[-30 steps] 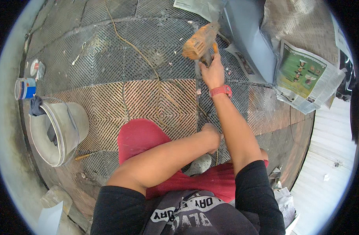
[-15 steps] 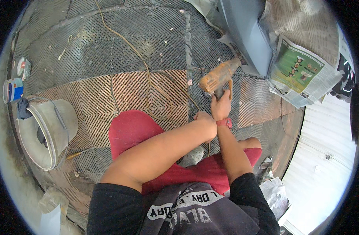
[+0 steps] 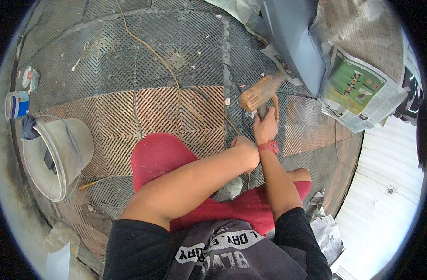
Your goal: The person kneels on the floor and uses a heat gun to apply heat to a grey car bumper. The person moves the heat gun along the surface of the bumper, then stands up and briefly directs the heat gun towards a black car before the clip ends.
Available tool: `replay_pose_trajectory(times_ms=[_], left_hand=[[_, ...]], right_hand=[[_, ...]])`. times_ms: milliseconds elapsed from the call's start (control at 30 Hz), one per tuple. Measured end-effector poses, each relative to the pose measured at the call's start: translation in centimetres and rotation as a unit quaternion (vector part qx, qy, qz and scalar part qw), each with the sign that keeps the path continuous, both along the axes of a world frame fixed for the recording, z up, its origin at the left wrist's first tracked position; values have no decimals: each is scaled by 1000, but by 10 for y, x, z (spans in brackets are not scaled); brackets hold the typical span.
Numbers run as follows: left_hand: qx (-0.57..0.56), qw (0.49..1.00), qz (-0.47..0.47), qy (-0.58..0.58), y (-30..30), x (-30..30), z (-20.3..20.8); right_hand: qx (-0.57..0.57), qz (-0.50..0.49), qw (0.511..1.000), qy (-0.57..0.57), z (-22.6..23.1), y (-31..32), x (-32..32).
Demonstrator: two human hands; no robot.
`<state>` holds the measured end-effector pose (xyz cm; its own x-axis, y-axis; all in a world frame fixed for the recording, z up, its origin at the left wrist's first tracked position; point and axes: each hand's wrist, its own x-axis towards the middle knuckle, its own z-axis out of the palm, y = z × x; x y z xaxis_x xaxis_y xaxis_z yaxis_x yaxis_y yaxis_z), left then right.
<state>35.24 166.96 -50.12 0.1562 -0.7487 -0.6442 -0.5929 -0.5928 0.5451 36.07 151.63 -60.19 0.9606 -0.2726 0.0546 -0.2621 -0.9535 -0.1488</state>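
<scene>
My right hand [image 3: 265, 127], with a red watch on its wrist, is wrapped round the handle of a worn orange-yellow heat gun [image 3: 258, 95]. The gun's nozzle points up and right, close to the lower edge of a smooth grey-blue panel [image 3: 295, 44]. Newspaper [image 3: 351, 88] covers the area beside that panel. My left hand [image 3: 243, 143] is closed just left of my right wrist, its forearm lying across my red-clad knees. Whatever its fingers may hold is hidden.
A whitish bucket [image 3: 78, 140] with a dark cloth [image 3: 28, 127] on its rim stands at left. Behind it is a blue-and-white can [image 3: 18, 105]. A yellowish cord [image 3: 150, 49] crosses the grooved floor mats [image 3: 108, 107]. Crumpled paper [image 3: 326, 235] lies at lower right.
The heat gun and my right hand have shifted very slightly, the gun still angled at the panel's lower edge. The whole view has moved a little. Both hands keep their hold.
</scene>
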Motion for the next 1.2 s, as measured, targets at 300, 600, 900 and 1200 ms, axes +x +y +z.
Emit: replay_pose_trajectory(times_ms=[300, 600, 900, 1200], left_hand=[[5, 999, -52, 15, -15, -9, -22], [18, 998, -61, 16, -15, -7, -17], [42, 998, -48, 19, -15, -6, -20], [24, 999, -37, 22, -11, -1, -17]], right_hand=[[55, 123, 991, -23, 23, 78, 89], [186, 147, 970, -52, 59, 105, 111], [221, 17, 975, -33, 38, 43, 12], [323, -115, 886, -312, -5, -15, -50]])
